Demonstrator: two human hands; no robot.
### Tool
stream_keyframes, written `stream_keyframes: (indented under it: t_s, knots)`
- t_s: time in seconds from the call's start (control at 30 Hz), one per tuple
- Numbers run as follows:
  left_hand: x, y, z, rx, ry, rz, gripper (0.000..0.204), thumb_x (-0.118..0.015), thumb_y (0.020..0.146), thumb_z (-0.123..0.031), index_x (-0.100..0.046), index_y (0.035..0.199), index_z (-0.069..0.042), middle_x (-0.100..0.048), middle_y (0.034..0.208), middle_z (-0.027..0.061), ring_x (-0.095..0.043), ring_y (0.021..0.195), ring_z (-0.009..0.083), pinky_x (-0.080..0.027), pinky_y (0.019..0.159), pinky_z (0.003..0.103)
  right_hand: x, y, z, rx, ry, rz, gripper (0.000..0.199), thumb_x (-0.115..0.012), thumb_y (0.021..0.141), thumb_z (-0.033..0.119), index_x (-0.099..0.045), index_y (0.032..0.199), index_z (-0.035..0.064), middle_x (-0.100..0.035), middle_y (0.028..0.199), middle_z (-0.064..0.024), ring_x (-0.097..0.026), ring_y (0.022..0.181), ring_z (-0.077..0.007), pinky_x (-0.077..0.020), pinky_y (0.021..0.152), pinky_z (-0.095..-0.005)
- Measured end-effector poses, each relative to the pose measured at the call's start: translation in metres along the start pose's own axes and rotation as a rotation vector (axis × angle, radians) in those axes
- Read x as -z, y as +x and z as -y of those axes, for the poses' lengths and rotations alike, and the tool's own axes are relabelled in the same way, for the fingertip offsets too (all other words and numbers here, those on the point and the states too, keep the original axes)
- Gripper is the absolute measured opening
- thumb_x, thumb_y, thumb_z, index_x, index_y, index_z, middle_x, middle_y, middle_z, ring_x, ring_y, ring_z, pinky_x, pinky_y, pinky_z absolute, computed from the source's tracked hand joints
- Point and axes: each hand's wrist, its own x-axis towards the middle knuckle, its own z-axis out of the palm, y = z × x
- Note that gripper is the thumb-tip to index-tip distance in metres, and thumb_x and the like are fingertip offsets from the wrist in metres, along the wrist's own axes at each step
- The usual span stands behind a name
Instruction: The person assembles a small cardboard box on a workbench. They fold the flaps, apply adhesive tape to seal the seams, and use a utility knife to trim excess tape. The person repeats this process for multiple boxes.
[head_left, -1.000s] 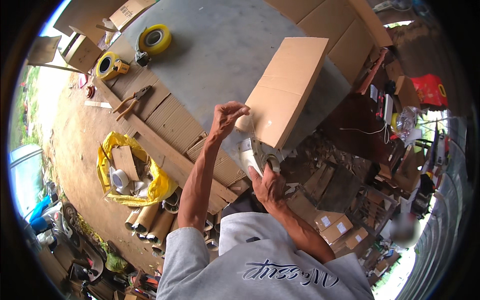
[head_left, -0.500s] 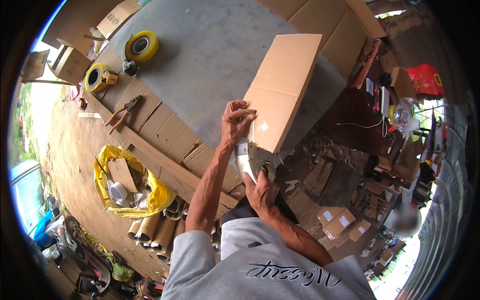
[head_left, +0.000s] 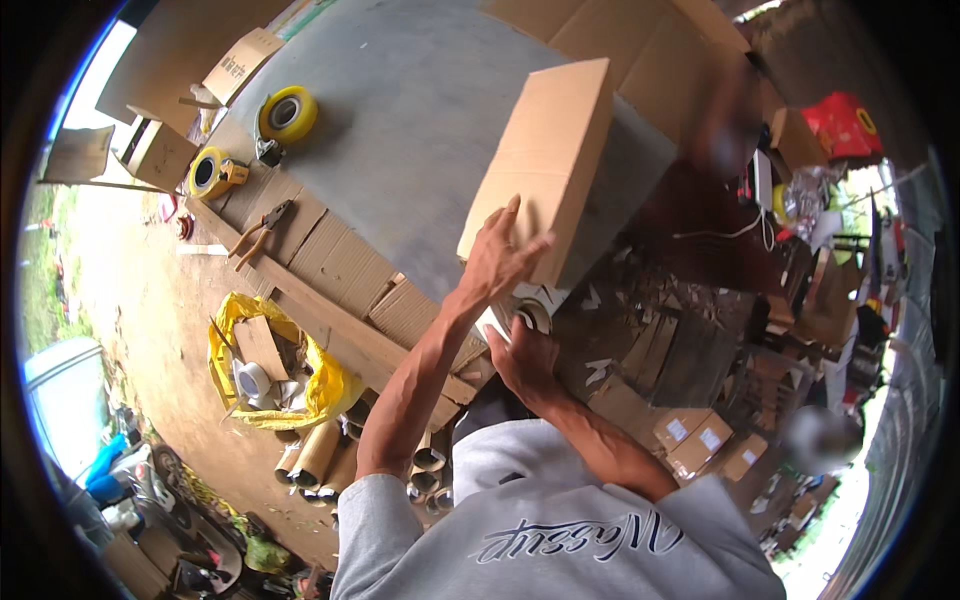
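Observation:
A long closed cardboard box lies slanted on the grey tabletop, its near end towards me. My left hand is at that near end, fingers spread over the top face; whether the palm presses on it I cannot tell. My right hand grips a pale tape dispenser just below the near end of the box. A tape roll shows beside the thumb. The dispenser's front is partly hidden behind my left wrist.
Two yellow tape rolls on dispensers, one farther and one nearer, sit at the table's left. Pliers lie on its cardboard-covered edge. Below are a yellow sack of scraps and cardboard tubes. Small boxes stand lower right.
My left hand has moved from the box's left edge across its near end, fingers now spread. The dispenser has shifted slightly up against that end. The box has turned slightly, showing more side.

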Motion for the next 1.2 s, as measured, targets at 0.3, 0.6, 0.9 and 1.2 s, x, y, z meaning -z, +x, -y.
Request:
stream_keyframes:
  t_s: [0.3, 0.6, 0.9, 1.2]
  knots:
    - [-0.019, 0.017, 0.008, -0.014, 0.426, 0.134, 0.121, -0.08, 0.066, -0.021, -0.013, 0.165, -0.005, -0.03, 0.159, 0.0352, -0.03, 0.149, 0.0486, -0.033, 0.121, 0.045, 0.03, -0.009, -0.051, 0.174, -0.109, 0.12, 0.037, -0.073, 0.09, 0.044, -0.062, 0.084, 0.009, -0.064, 0.057, -0.0126, -0.069, 0.052, -0.0297, -0.054, 0.05, -0.0432]
    - [-0.022, 0.014, -0.024, 0.013, 0.28, 0.194, 0.12, -0.079, 0.073, -0.014, -0.004, 0.167, -0.009, -0.047, 0.157, 0.0192, -0.052, 0.139, 0.0282, -0.043, 0.114, 0.038, 0.067, 0.011, -0.214, 0.745, -0.04, -0.365, 0.063, -0.088, 0.076, 0.031, -0.053, 0.121, 0.0028, -0.053, 0.079, -0.0086, -0.055, 0.065, -0.0269, -0.0468, 0.069, -0.0451]
    - [-0.02, 0.013, -0.014, -0.002, 0.271, 0.174, 0.122, -0.08, 0.068, -0.017, -0.008, 0.166, -0.006, -0.043, 0.158, 0.0229, -0.046, 0.144, 0.033, -0.041, 0.115, 0.038, 0.122, 0.071, -0.263, 0.661, -0.169, -0.199, 0.037, -0.083, 0.078, 0.033, -0.063, 0.087, 0.0043, -0.064, 0.06, -0.0118, -0.067, 0.062, -0.0352, -0.0513, 0.062, -0.0469]
    - [-0.016, 0.013, -0.014, -0.005, 0.362, 0.178, 0.124, -0.08, 0.063, -0.025, -0.011, 0.164, -0.003, -0.034, 0.158, 0.0352, -0.027, 0.15, 0.0514, -0.038, 0.117, 0.048, 0.079, 0.092, -0.202, 0.651, -0.397, -0.453, 0.05, -0.084, 0.077, 0.032, -0.065, 0.111, 0.0015, -0.058, 0.088, -0.0133, -0.057, 0.076, -0.0306, -0.0439, 0.067, -0.0483]
